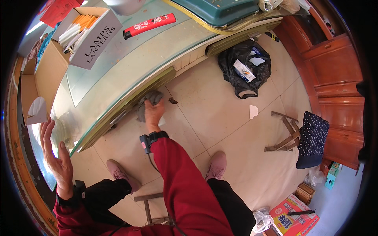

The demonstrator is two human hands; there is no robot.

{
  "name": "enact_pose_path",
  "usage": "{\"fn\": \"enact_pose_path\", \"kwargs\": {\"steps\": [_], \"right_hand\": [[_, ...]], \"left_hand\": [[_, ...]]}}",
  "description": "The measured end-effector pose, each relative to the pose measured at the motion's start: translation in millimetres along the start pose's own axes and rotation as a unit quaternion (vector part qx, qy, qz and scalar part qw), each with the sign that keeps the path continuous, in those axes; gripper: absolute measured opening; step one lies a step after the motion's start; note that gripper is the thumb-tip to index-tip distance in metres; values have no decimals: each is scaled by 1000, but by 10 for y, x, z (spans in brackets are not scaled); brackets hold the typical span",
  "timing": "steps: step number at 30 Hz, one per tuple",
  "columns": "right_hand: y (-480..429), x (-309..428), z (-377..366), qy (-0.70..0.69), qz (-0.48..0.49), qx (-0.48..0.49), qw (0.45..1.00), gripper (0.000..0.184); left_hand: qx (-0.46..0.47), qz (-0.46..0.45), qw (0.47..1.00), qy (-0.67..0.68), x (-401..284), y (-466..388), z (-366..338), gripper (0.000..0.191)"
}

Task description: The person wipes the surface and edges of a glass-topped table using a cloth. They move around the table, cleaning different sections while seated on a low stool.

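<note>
My right hand (154, 113) is shut on a crumpled grey cloth (145, 107), low beside the table's drawer front. A small dark brown scrap (172, 101) lies on the tiled floor just right of it. My left hand (59, 160) is raised at the left, with its fingers extended and nothing in it. Its fingertips are close to the rounded white flap (37, 109) of an open cardboard box (48, 73); whether they touch, I cannot tell. Near those fingers, a clear glass or plastic vessel (63, 131) stands on the glass-topped table (118, 76).
A printed box (97, 38) of cigarette-like sticks, a red lighter (149, 25) and a dark green case (218, 11) rest on the table. On the floor are a black plastic bag (230, 65) with rubbish, a pale scrap (253, 112), a folding stool (312, 140) and a red carton (295, 216).
</note>
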State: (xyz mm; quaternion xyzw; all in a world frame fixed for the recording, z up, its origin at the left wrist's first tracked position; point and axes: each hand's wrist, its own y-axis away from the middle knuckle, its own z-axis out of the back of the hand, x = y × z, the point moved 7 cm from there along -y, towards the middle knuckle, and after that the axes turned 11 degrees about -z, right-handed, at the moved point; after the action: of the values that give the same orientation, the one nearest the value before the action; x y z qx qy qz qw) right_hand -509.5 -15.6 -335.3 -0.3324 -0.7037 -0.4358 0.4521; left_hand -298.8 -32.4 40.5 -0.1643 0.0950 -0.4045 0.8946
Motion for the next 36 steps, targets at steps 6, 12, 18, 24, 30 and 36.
{"fn": "enact_pose_path", "kwargs": {"steps": [6,12,18,24,30,36], "right_hand": [[-1007,455,385,18,46,-65,997,34],[-487,318,200,16,25,-62,998,32],[83,110,84,105,-32,44,993,29],[77,386,-9,-1,41,18,999,34],[-423,434,157,-55,29,-13,998,31],[-207,493,111,16,22,-38,999,33]], "left_hand": [[8,0,1000,-4,24,2,-18,41],[12,9,1000,-4,2,-10,-16,41],[8,-14,1000,-21,-39,-32,8,40],[7,8,1000,10,-17,-9,1,40],[8,3,1000,6,-4,-13,-4,40],[13,9,1000,-3,-12,-15,-5,40]]}}
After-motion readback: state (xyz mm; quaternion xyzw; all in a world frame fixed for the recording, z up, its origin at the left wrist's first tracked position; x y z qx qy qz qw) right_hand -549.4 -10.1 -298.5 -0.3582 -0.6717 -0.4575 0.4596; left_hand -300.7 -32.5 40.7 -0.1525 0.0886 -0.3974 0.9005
